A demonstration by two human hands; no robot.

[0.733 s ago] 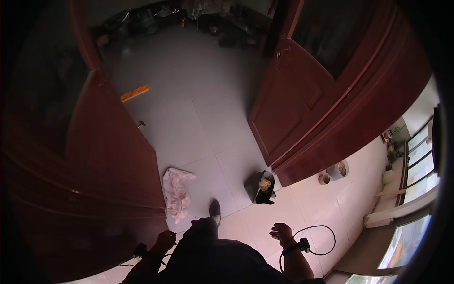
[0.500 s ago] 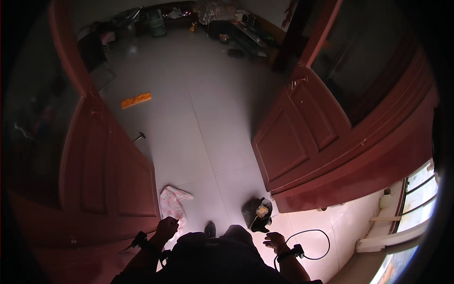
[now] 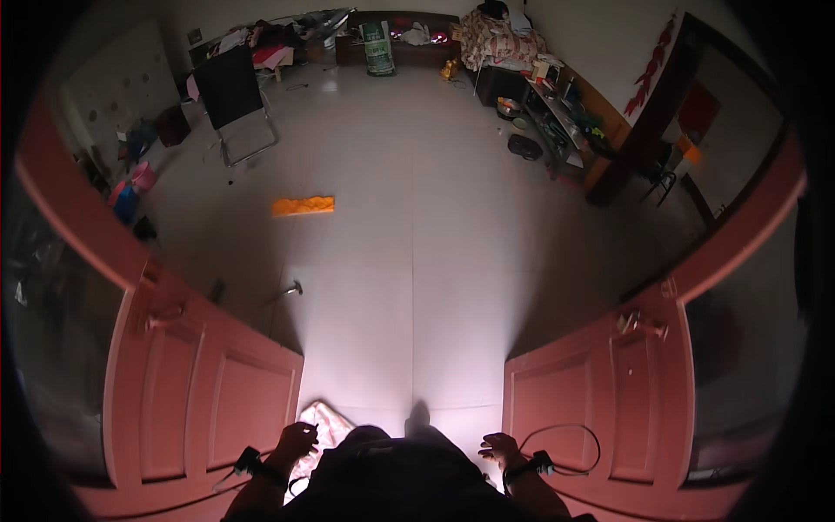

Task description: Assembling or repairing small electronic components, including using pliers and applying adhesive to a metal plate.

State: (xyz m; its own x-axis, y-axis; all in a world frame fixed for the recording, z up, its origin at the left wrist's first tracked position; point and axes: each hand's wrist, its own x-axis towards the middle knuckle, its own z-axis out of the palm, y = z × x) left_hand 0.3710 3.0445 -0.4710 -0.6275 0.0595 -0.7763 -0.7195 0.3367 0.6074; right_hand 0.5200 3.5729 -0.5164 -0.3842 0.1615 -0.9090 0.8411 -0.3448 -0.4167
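Note:
My left hand [image 3: 297,441] is low in the view, its fingers curled in; a small dark tip shows at them, too small to name. Just beyond and beneath it, a pink and white cloth [image 3: 322,420] lies on the floor. My right hand [image 3: 499,449] hangs low on the other side, fingers apart, holding nothing. The right red door [image 3: 557,409] stands close beyond that hand, and the left red door [image 3: 252,400] beyond my left. Both wrists carry dark bands, and a cable [image 3: 598,448] loops out from the right one.
Ahead on the tiled floor [image 3: 413,287] lie a flat orange strip [image 3: 303,206] and a small hammer-like tool [image 3: 294,288]. Farther back are a black folding chair [image 3: 230,87], a green sack [image 3: 377,52], a cluttered low shelf [image 3: 557,122] and a cloth-covered pile [image 3: 500,42].
My view has lifted and swung, so more of the room shows and the doorway sits centred. The dark bag by my right foot has left the picture. Both hands stay low.

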